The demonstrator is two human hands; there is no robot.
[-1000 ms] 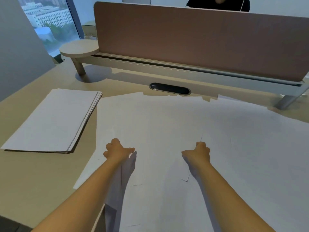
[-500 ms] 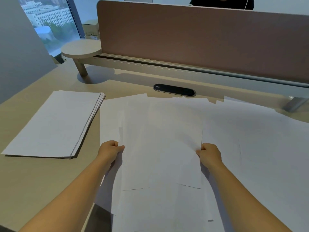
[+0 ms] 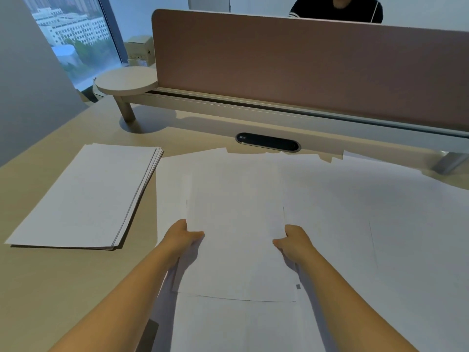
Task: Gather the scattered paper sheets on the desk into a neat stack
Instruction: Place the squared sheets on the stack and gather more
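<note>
Stack (image 3: 83,196) lies left of scattered sheets (image 3: 355,224), below divider (image 3: 304,67).

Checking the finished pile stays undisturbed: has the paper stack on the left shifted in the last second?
No. The paper stack keeps the same offset from the black cable grommet, left of it and nearer the person; only the view itself shifted.

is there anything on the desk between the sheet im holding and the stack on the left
Nothing visible. Both hands, left and right, pinch the sheet by its side edges. Between it and the stack lie only the edge of the loose sheets and a strip of bare desk.
</note>
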